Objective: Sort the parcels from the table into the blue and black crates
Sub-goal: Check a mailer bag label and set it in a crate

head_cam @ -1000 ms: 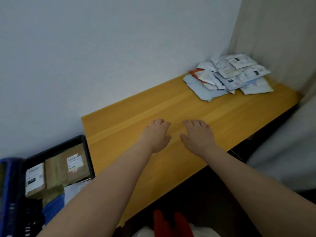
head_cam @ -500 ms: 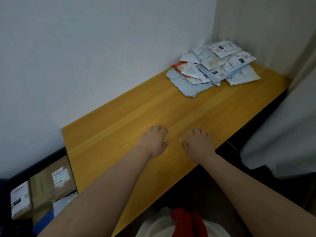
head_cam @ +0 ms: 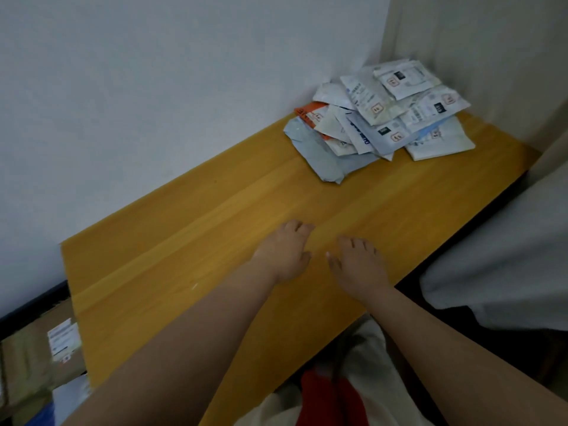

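Both hands, left (head_cam: pixel 284 256) and right (head_cam: pixel 358 265), stay flat and empty mid-bench (head_cam: pixel 184 256); view has swung toward the parcels (head_cam: pixel 378 118) at the far corner, unsorted.

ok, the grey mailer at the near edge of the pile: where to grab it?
Probably its free near corner, coming from the hands' side. That corner of the grey mailer lies bare on the table; the far part sits under other parcels, so pinch and slide it out.

A plain room corner: wooden table (head_cam: pixel 215 241) against a bare wall (head_cam: pixel 153 87), curtain (head_cam: pixel 491 41) beside.
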A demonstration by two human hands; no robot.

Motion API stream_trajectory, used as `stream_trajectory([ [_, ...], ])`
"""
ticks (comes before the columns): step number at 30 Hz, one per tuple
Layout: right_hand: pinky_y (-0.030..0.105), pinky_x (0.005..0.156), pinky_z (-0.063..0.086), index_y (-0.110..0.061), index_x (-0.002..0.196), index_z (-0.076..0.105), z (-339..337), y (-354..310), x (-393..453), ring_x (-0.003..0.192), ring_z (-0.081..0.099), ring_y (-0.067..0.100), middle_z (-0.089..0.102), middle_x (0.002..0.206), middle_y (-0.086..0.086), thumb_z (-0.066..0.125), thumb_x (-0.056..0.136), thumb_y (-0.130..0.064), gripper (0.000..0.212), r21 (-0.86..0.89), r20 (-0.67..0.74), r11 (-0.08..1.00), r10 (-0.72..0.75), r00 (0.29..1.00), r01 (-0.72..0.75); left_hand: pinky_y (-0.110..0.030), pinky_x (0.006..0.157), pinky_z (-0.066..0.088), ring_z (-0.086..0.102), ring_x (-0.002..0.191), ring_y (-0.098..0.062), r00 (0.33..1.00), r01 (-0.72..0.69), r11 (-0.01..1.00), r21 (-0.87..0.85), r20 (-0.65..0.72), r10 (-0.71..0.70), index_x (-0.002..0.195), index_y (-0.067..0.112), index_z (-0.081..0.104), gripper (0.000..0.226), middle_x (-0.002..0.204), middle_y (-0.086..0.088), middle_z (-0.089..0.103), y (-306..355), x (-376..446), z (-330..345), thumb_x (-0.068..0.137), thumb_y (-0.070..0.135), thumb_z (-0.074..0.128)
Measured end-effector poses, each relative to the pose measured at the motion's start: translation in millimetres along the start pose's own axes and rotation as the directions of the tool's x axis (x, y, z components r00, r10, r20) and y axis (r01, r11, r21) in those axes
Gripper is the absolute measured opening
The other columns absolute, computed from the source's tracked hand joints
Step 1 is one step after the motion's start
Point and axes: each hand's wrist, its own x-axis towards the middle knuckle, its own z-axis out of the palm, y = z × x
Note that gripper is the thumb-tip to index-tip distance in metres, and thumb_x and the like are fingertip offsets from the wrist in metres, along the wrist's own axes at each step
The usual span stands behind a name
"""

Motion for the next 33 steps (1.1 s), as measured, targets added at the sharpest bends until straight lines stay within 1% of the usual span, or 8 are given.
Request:
stream_trajectory([
  [4, 0.041, 0.110, 0.027, -0.012, 0.149, 0.024, -16, 37, 55, 0.139, 0.028, 0.030, 0.035, 0.149, 0.012, 0.035, 0.102, -0.044, 0.058, -0.002, 0.078, 0.999, -0.032, 0.996, 0.032, -0.045, 0.111, 0.034, 0.024, 0.143, -0.030, 0.991, 0.099, 0.995, -0.017, 0.094, -0.097, 0.153, 0.017, 0.019, 0.062, 0.156, -0.010, 0.023, 4, 50, -1, 0.100, 0.030, 0.050],
  [10, 0.040, 0.112, 0.024, -0.007, 0.148, 0.023, -53, 90, 145, 0.139, 0.026, 0.030, 0.032, 0.151, 0.012, 0.043, 0.100, -0.037, 0.059, 0.051, 0.134, 0.998, -0.042, 0.990, 0.036, -0.043, 0.104, 0.040, 0.035, 0.135, -0.030, 0.966, 0.257, 0.948, -0.190, 0.062, -0.249, 0.151, 0.015, 0.024, 0.058, 0.150, -0.010, 0.030, 31, 143, -22, 0.100, 0.027, 0.048],
  [14, 0.037, 0.108, 0.029, -0.007, 0.140, 0.033, -69, 111, 192, 0.133, 0.034, 0.029, 0.040, 0.142, 0.013, 0.049, 0.097, -0.035, 0.054, 0.030, 0.059, 0.993, -0.118, 0.991, 0.116, -0.042, 0.098, 0.044, 0.038, 0.132, -0.028, 0.967, 0.253, 0.931, -0.262, 0.024, -0.255, 0.151, 0.016, 0.025, 0.058, 0.148, -0.008, 0.032, 60, 198, -26, 0.099, 0.025, 0.049],
  [17, 0.037, 0.108, 0.030, -0.008, 0.140, 0.034, -82, 119, 226, 0.132, 0.034, 0.030, 0.038, 0.143, 0.014, 0.054, 0.093, -0.031, 0.056, 0.022, -0.050, 0.988, -0.153, 0.987, 0.154, -0.040, 0.105, 0.039, 0.035, 0.135, -0.029, 0.961, 0.266, 0.911, -0.314, 0.006, -0.278, 0.152, 0.016, 0.023, 0.063, 0.150, -0.010, 0.030, 64, 229, -29, 0.097, 0.022, 0.052],
  [25, 0.057, 0.113, 0.017, -0.026, 0.150, 0.020, -123, 141, 330, 0.144, 0.004, 0.043, 0.004, 0.158, 0.021, 0.062, 0.084, -0.037, 0.079, 0.073, -0.240, 0.991, -0.092, 0.966, 0.113, -0.049, 0.118, 0.019, -0.002, 0.148, -0.037, 0.904, 0.423, 0.845, -0.327, 0.084, -0.419, 0.154, 0.033, -0.007, 0.085, 0.159, -0.024, -0.003, 40, 296, -50, 0.096, 0.026, 0.056],
  [29, 0.061, 0.114, 0.009, -0.038, 0.152, 0.001, -128, 153, 372, 0.146, -0.005, 0.044, -0.011, 0.161, 0.016, 0.059, 0.084, -0.057, 0.092, 0.042, 0.009, 0.996, -0.081, 0.997, 0.080, -0.053, 0.114, 0.026, 0.007, 0.147, -0.039, 0.879, 0.476, 0.767, -0.431, 0.217, -0.424, 0.152, 0.033, -0.014, 0.094, 0.159, -0.022, 0.004, 33, 322, -47, 0.094, 0.030, 0.060],
  [31, 0.061, 0.114, 0.012, -0.039, 0.153, -0.003, -121, 155, 380, 0.146, -0.003, 0.042, -0.010, 0.162, 0.012, 0.057, 0.085, -0.062, 0.093, 0.027, 0.187, 0.996, -0.090, 0.978, 0.087, -0.054, 0.115, 0.023, 0.001, 0.148, -0.038, 0.848, 0.520, 0.776, -0.357, 0.324, -0.419, 0.151, 0.032, -0.019, 0.099, 0.160, -0.019, -0.006, 29, 326, -39, 0.093, 0.036, 0.062],
  [33, 0.060, 0.114, 0.016, -0.040, 0.153, -0.001, -117, 155, 380, 0.147, -0.001, 0.041, -0.008, 0.162, 0.010, 0.056, 0.085, -0.064, 0.092, 0.018, 0.230, 0.995, -0.102, 0.968, 0.101, -0.055, 0.116, 0.019, -0.006, 0.148, -0.038, 0.828, 0.530, 0.802, -0.275, 0.374, -0.419, 0.150, 0.032, -0.023, 0.105, 0.160, -0.018, -0.015, 27, 325, -34, 0.091, 0.039, 0.064],
])
